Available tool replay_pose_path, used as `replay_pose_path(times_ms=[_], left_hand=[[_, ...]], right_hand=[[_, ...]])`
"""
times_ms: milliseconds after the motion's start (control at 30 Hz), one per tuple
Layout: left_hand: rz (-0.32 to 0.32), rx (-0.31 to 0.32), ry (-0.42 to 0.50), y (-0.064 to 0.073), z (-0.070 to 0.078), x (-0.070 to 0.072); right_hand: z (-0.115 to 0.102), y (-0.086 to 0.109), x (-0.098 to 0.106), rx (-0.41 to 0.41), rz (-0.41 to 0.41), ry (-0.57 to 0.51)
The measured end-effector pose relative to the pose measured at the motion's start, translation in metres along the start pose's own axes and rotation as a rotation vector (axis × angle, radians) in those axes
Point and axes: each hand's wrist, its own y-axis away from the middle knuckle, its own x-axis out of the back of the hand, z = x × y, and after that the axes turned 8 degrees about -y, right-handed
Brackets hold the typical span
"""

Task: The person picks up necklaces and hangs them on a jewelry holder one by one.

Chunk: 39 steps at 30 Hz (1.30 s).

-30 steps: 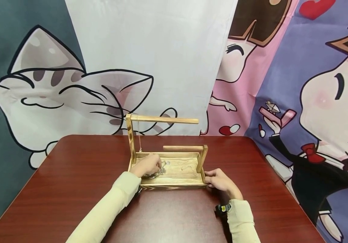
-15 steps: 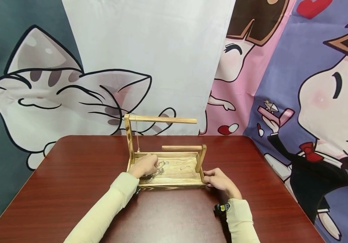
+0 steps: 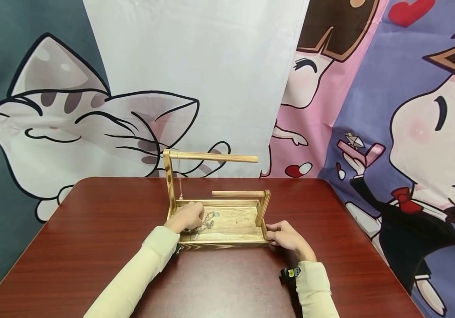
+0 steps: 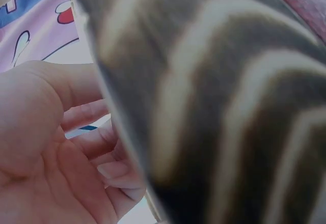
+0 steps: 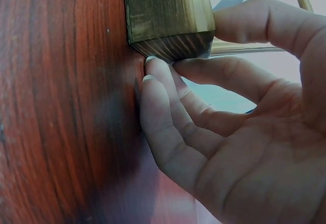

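A wooden jewelry stand (image 3: pixel 219 244) with a shallow tray base sits on the table. My left hand (image 3: pixel 185 217) reaches into the tray's left part, fingers bent downward beside a tangled silver necklace (image 3: pixel 208 221). In the left wrist view the tray's striped front wall (image 4: pixel 219 102) covers the tips of the left hand (image 4: pixel 61 137), so I cannot tell whether they pinch the chain. My right hand (image 3: pixel 287 236) grips the stand's front right corner. In the right wrist view, thumb and fingers of the right hand (image 5: pixel 244 117) bend around the wooden corner (image 5: pixel 170 25).
From the tall post's upper bar (image 3: pixel 215 156) a fine necklace (image 3: pixel 180 181) hangs at the left. A shorter bar (image 3: pixel 239 193) rises on the right. A thin chain (image 3: pixel 245 220) lies in the tray's right part. Reddish-brown table (image 3: pixel 112 212) surrounds the stand.
My left hand has shifted slightly left inside the tray, and more of the tangled necklace shows to its right. My right hand keeps its grip on the corner.
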Motion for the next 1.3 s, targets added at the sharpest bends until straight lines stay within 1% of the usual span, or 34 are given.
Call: replay_pose_path(times_ms=[67, 200, 400, 500, 600, 700, 767, 867, 933, 1067, 1167, 1233, 1300], left_hand=[[0.000, 0.008, 0.001, -0.002, -0.001, -0.001], [0.017, -0.002, 0.015, -0.002, 0.000, -0.004], [-0.004, 0.017, 0.017, -0.001, 0.003, -0.004], [-0.015, 0.012, 0.016, -0.002, 0.004, -0.002], [-0.016, -0.016, 0.018, -0.003, 0.004, -0.002], [-0.016, -0.052, 0.046, -0.003, 0.002, -0.002], [-0.015, -0.064, 0.082, -0.003, -0.001, -0.002], [-0.030, -0.067, 0.171, -0.002, -0.005, 0.000], [-0.036, -0.071, 0.247, -0.001, -0.008, 0.003], [-0.013, -0.098, 0.368, 0.002, -0.011, 0.010], [0.016, -0.108, 0.401, 0.005, -0.013, 0.013], [0.030, -0.102, 0.426, 0.008, -0.014, 0.016], [0.063, -0.106, 0.436, 0.010, -0.014, 0.019]], right_hand=[[0.000, 0.000, 0.000, 0.002, 0.002, 0.009], [0.001, 0.000, 0.001, 0.000, 0.003, 0.021], [0.002, 0.001, 0.000, -0.008, 0.001, 0.002], [0.001, 0.001, 0.000, -0.006, 0.006, 0.002], [0.001, 0.000, 0.000, -0.004, 0.005, 0.007], [0.001, 0.000, -0.001, -0.002, 0.002, 0.015], [0.001, 0.000, -0.001, -0.007, 0.003, 0.014], [0.002, -0.002, -0.001, -0.006, -0.002, 0.011], [0.003, -0.003, 0.000, -0.011, 0.003, 0.007], [0.005, -0.005, 0.001, -0.011, 0.013, 0.027], [0.006, -0.005, 0.001, -0.010, 0.010, 0.039], [0.006, -0.004, 0.001, -0.020, 0.013, 0.030], [0.006, -0.004, 0.001, -0.023, 0.016, 0.028]])
